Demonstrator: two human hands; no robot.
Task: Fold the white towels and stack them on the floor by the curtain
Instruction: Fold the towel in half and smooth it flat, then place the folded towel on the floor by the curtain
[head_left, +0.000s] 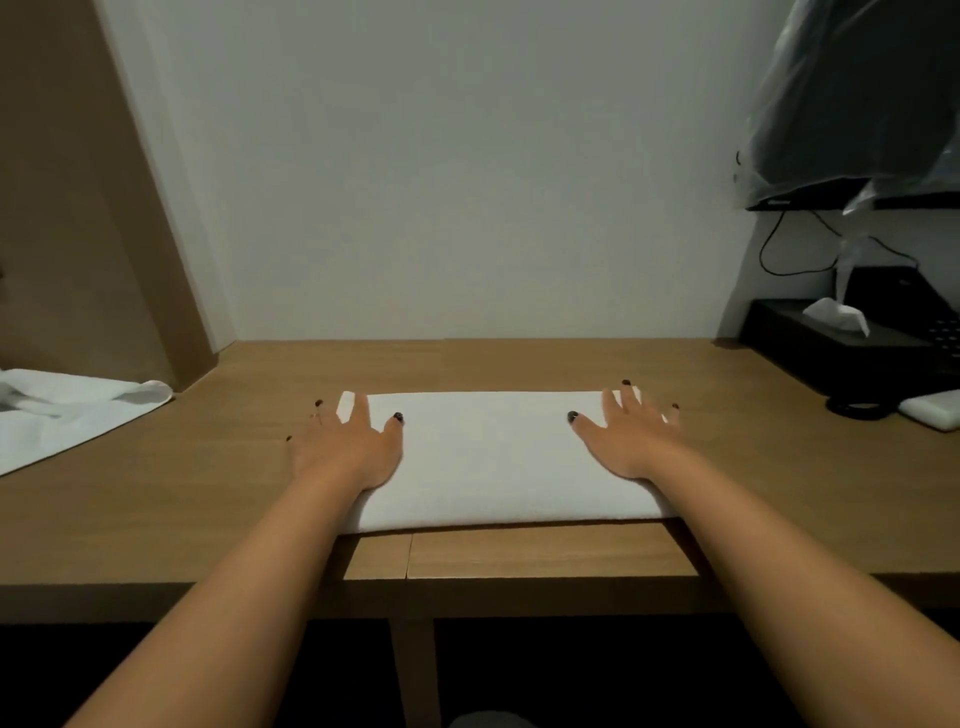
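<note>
Towel: white towel (493, 457) lies folded into a long flat rectangle, smooth, near the front edge of the wooden desk (519, 364).
Left hand: left hand (350, 447) flat, fingers spread, pressing the towel's left end.
Right hand: right hand (631, 439) flat too, fingers straight, on the right end.
Other towel: second white towel (62, 410) rumpled at far left.
Writing: a black tissue box (831, 338) far right, no readable lettering.
</note>
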